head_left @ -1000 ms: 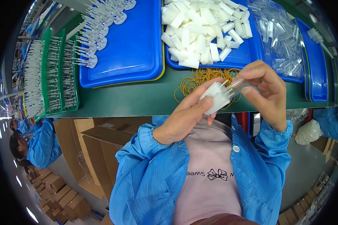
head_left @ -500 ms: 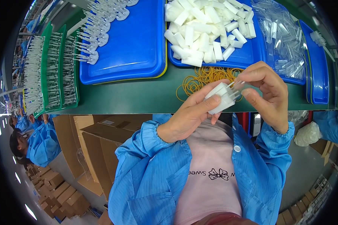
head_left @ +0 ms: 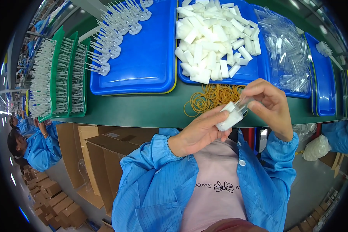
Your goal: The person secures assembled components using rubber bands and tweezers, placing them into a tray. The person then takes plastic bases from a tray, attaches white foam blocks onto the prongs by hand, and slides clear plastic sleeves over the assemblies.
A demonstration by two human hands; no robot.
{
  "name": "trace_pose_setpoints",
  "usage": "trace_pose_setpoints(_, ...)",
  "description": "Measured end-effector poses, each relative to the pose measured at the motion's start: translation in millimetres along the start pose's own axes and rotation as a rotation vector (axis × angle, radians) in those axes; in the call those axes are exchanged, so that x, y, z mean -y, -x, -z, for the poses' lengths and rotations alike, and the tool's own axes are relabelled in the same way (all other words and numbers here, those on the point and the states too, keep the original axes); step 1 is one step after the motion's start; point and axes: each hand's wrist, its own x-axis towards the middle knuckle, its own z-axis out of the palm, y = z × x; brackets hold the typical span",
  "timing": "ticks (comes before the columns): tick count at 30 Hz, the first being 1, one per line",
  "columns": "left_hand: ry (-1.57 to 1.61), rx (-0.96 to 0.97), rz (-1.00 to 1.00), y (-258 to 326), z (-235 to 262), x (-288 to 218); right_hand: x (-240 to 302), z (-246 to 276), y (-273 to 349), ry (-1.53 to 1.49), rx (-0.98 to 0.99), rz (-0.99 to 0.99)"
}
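My left hand (head_left: 195,138) is closed around a white plug-like block (head_left: 230,121), held tilted above the bench's near edge. A clear plastic cover (head_left: 241,105) sits at the block's upper right end, over its prongs. My right hand (head_left: 272,108) pinches the cover between thumb and fingers; whether it is fully seated I cannot tell. Just beyond both hands lies a loose heap of yellow-brown rubber bands (head_left: 208,96). Farther off are a pile of white rectangular pieces (head_left: 216,42) and, to its right, many clear plastic covers (head_left: 290,54).
Blue trays stand along the green bench (head_left: 135,110); the left tray (head_left: 143,58) bears rows of clear-headed pronged parts (head_left: 120,36). Green racks (head_left: 60,77) of similar parts stand at far left. Open cardboard boxes (head_left: 104,154) are below the bench edge. A co-worker (head_left: 40,147) is at left.
My right hand has brought the clear cover onto the pronged end of the white block. Both hands sit slightly lower in the picture, as does the whole bench.
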Motion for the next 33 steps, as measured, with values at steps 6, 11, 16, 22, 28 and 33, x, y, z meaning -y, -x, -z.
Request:
trace_pose_setpoints(6, 0.158, 0.012, -0.077, 1.3, -9.9, -10.1, 20.3, -22.0, 1.8, 0.763, -0.116, 0.313)
trace_pose_setpoints(11, 0.185, 0.023, -0.047, 7.7, -26.0, -15.9, 18.0, -34.6, 3.5, 0.912, -0.14, 0.357)
trace_pose_setpoints(16, 0.159, 0.044, -0.081, 7.0, -26.8, -18.4, 12.3, -32.7, 1.0, 0.842, -0.199, 0.377)
trace_pose_setpoints(22, 0.015, 0.079, -0.087, 6.6, -11.2, -20.9, 9.4, -26.5, -1.6, 0.832, -0.151, 0.458)
trace_pose_setpoints(28, 0.004, 0.067, -0.057, 2.3, -7.3, -17.3, 10.8, -27.5, -7.7, 0.708, -0.089, 0.466)
trace_pose_setpoints(33, 0.09, 0.023, -0.031, -2.3, -3.3, -12.9, -1.3, -22.2, -3.3, 0.809, -0.081, 0.457)
